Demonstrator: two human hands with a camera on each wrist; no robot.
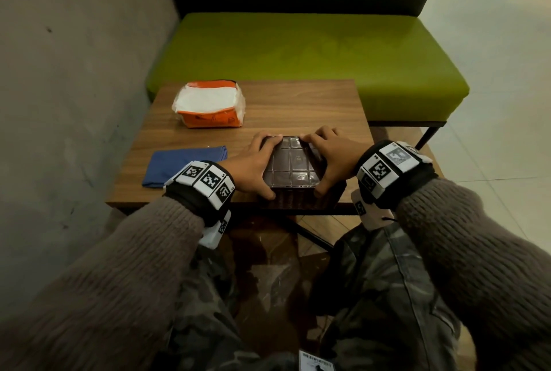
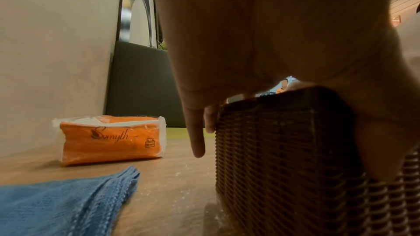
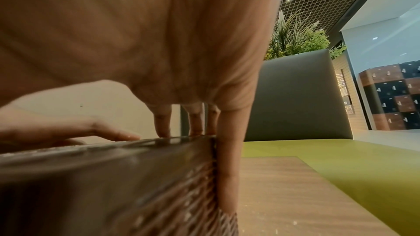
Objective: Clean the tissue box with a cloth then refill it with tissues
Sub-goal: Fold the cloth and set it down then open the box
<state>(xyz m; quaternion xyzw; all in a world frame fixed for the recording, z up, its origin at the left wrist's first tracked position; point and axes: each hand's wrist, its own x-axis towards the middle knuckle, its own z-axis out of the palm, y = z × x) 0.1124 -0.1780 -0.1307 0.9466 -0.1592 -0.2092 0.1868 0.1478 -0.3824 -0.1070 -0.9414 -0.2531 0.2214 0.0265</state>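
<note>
A dark brown woven tissue box [image 1: 290,163] stands at the wooden table's front edge, a glossy gridded panel facing up. My left hand [image 1: 253,164] grips its left side, thumb at the near corner and fingers curled over the far edge. My right hand [image 1: 331,158] grips the right side the same way. In the left wrist view the left hand [image 2: 272,33] arches over the box's woven wall [image 2: 284,150]. The right wrist view shows my right hand [image 3: 136,33] with fingertips on the box's top edge [image 3: 113,177]. A folded blue cloth [image 1: 183,166] lies left of the box. An opened orange tissue pack [image 1: 208,105] sits further back.
The small wooden table [image 1: 298,108] stands against a grey wall [image 1: 74,87] on the left. A green bench seat [image 1: 298,51] with a dark backrest lies beyond it. My knees are under the table's near edge. Tiled floor [image 1: 507,102] opens to the right.
</note>
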